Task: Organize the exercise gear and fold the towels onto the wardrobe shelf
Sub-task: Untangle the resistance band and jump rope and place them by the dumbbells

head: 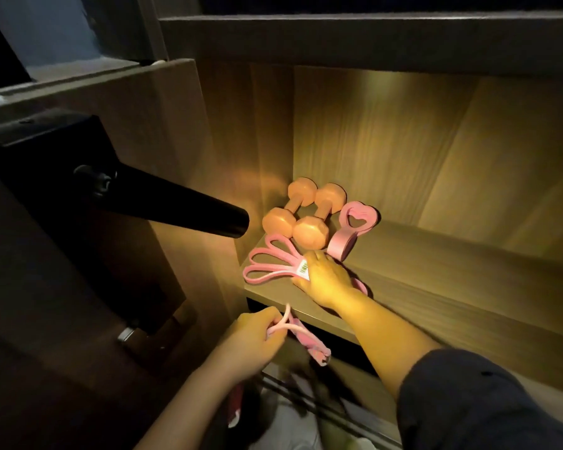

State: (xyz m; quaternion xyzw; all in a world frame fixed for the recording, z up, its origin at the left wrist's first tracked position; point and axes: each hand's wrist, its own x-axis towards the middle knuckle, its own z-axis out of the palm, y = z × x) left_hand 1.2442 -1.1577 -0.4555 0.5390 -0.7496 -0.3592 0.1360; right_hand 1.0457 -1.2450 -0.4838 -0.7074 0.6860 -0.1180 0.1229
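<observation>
Two pink dumbbells point(301, 213) lie side by side at the back left of the wooden wardrobe shelf point(436, 274). A pink heart-shaped grip trainer point(351, 232) stands to their right. In front of them lies a bundle of pink resistance bands point(267, 266) with a barcode tag. My right hand point(325, 279) rests on the bundle's tagged end, fingers curled over it. My left hand point(257, 336) is below the shelf's front edge and grips a pink strap point(303, 336) that hangs down. No towels are in view.
A black lamp head point(176, 206) juts in from the left and lights the shelf's left corner. The shelf stretches on to the right. Another shelf board point(371, 34) runs above. Below the shelf edge lie blurred items on the floor.
</observation>
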